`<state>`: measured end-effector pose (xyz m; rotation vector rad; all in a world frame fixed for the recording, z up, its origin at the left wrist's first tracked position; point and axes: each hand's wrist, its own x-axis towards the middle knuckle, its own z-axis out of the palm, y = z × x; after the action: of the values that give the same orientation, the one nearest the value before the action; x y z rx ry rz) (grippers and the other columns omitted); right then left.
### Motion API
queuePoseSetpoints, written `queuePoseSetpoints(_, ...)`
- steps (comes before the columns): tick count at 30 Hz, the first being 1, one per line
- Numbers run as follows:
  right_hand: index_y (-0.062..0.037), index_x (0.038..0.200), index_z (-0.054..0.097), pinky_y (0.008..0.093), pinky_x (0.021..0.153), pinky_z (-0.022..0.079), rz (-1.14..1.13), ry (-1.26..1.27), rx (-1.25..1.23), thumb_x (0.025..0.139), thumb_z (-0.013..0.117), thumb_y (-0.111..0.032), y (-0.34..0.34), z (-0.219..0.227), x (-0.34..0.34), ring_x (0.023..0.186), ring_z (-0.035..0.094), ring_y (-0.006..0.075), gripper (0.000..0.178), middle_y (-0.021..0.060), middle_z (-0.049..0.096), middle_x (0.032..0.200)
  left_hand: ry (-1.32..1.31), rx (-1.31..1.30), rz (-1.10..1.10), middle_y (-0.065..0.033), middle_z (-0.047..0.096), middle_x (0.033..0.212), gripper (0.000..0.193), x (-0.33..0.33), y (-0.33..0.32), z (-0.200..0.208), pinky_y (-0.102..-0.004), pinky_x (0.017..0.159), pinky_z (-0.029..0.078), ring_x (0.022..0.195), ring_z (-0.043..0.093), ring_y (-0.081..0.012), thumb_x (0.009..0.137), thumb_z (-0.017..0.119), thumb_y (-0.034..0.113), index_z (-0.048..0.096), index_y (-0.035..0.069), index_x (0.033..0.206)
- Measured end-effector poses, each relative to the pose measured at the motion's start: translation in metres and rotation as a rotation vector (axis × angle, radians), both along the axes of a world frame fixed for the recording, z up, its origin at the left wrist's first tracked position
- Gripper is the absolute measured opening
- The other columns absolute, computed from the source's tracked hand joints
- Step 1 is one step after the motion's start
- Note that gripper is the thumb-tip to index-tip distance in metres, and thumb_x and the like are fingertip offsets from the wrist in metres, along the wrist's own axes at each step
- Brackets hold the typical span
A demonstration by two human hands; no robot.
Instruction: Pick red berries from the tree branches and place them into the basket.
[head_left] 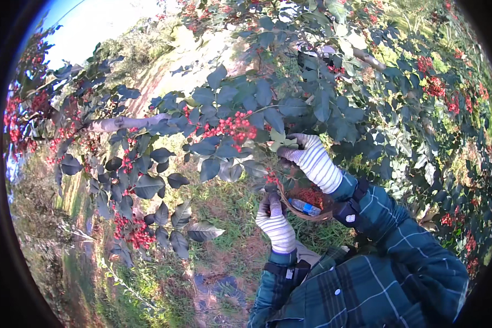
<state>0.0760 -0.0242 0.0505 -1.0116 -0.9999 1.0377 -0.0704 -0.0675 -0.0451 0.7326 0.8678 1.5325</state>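
Both my hands wear striped white gloves with grey fingers. My right hand [313, 159] is raised among the foliage, its fingers closed on a pale green leaf [280, 141] of a leafy branch. Lower and to the left, my left hand [276, 224] points upward with its fingertips pinched just under a small cluster of red berries [271, 178]; the stem between them is too small to make out. Above and left of my hands hangs a larger red berry cluster [236, 128] among dark green leaves. A wicker basket [318, 217] holding picked red berries [310, 195] sits below my right wrist.
A plastic bottle [304, 206] with a blue label lies in the basket. A thick bare limb [127, 122] crosses at the left, and another branch [369, 59] runs at the upper right. More berries [134, 232] hang at the lower left. Grass [224, 210] covers the ground.
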Motion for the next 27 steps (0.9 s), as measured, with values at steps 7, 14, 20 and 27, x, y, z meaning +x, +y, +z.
queuePoseSetpoints(7, 0.0055, 0.109, 0.061, 0.0260, 0.071, 0.056, -0.037, 0.253, 0.010, 0.085, 0.064, -0.004, -0.018, -0.011, -0.011, 0.082, 0.066, 0.0149, 0.026, 0.0092, 0.067, 0.096, 0.537, 0.298, 0.179, -0.0043, 0.061, 0.091, 0.042, 0.012, 0.049, 0.002, -0.0280, 0.073, 0.051, 0.077, 0.057, -0.0113, 0.077, 0.070, 0.000, 0.057, 0.001, 0.117)
queuePoseSetpoints(14, 0.0061, 0.104, 0.063, 0.0246, 0.069, 0.052, -0.076, 0.100, 0.049, 0.084, 0.065, -0.003, -0.017, -0.013, -0.009, 0.080, 0.063, 0.0104, 0.023, 0.0081, 0.068, 0.090, 0.654, 0.384, 0.206, -0.0026, 0.060, 0.085, 0.034, 0.019, 0.061, -0.001, -0.0257, 0.070, 0.049, 0.073, 0.056, -0.0105, 0.076, 0.068, -0.001, 0.058, 0.002, 0.108)
queuePoseSetpoints(20, 0.0028, 0.100, 0.065, 0.0230, 0.066, 0.053, -0.039, 0.219, 0.047, 0.086, 0.064, -0.005, -0.019, -0.017, -0.012, 0.073, 0.066, 0.0119, 0.016, 0.0069, 0.069, 0.084, 0.702, 0.311, 0.026, -0.0010, 0.062, 0.082, 0.020, 0.016, 0.064, -0.003, -0.0245, 0.069, 0.048, 0.073, 0.055, -0.0082, 0.080, 0.065, -0.001, 0.060, -0.002, 0.100)
queuePoseSetpoints(27, -0.0059, 0.115, 0.060, 0.0385, 0.084, 0.050, -0.063, -0.693, 0.388, 0.077, 0.063, -0.008, -0.026, -0.006, -0.004, 0.098, 0.062, 0.0300, 0.038, 0.0138, 0.062, 0.107, 0.319, 0.494, -0.010, -0.0039, 0.065, 0.090, 0.020, 0.003, 0.075, -0.006, -0.0268, 0.076, 0.049, 0.078, 0.058, -0.0105, 0.083, 0.062, 0.001, 0.063, -0.001, 0.104)
